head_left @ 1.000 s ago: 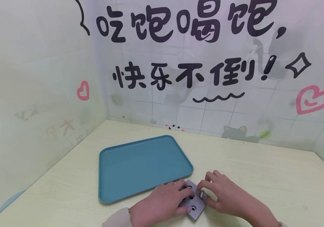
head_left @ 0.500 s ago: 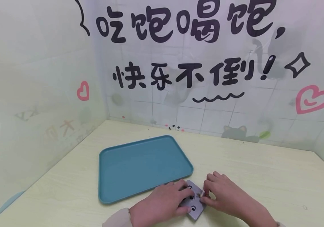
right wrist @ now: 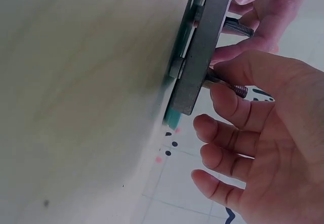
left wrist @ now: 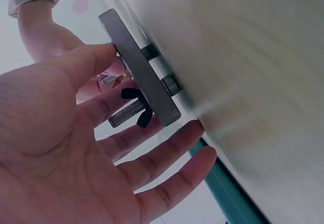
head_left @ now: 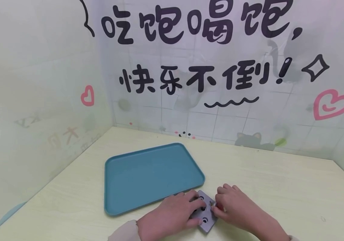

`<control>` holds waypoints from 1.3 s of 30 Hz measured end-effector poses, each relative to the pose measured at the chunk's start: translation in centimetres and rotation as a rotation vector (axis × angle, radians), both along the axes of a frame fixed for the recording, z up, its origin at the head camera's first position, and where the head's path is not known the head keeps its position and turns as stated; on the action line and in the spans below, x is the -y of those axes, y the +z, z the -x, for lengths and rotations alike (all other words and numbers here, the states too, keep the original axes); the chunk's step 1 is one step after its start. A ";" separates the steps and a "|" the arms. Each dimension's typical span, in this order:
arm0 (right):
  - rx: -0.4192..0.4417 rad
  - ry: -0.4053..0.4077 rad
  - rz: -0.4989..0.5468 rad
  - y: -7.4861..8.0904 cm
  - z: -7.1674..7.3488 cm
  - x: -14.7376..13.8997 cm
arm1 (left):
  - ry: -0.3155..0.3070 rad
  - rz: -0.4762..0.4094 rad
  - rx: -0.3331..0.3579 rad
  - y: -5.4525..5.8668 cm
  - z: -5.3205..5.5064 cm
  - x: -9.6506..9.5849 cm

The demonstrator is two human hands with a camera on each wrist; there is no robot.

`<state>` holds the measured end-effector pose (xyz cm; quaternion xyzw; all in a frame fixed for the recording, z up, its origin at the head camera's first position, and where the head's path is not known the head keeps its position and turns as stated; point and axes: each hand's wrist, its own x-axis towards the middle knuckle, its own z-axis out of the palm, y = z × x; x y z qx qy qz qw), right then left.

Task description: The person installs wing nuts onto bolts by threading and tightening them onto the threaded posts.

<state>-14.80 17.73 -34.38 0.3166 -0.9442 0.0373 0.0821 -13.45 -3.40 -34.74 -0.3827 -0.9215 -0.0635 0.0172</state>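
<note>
A grey metal plate [head_left: 210,218] with several holes stands slightly off the table on bolt heads [left wrist: 171,85]. My left hand [head_left: 172,212] holds it from the left, thumb against one edge and fingers spread over the holes. A black wing nut [left wrist: 145,117] sits on a threaded bolt [left wrist: 124,114] near the left palm. At the plate's right side, my right hand [head_left: 236,208] pinches a wing nut on a second bolt [right wrist: 240,90] between thumb and index finger; the fingertips mostly cover that nut. Its other fingers curl loosely beside the plate.
A blue-green tray [head_left: 153,177] lies just behind the plate on the pale wooden table [head_left: 268,180]. Walls with printed lettering [head_left: 202,78] enclose the table at the back and sides.
My right thumb and index finger have closed onto the wing nut and turned slightly, their tips now hiding most of it. The left hand and the plate stay nearly still.
</note>
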 end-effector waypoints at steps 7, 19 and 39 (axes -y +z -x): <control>0.068 0.049 0.049 0.7 -0.2 -0.9 | -0.024 -0.001 -0.035 0.0 0.0 0.0; 0.117 0.167 0.085 1.0 0.1 -1.2 | -0.009 0.000 -0.008 -0.2 0.1 0.2; 0.086 0.084 0.064 0.8 0.0 -1.0 | -0.016 0.015 -0.032 -0.2 0.0 0.0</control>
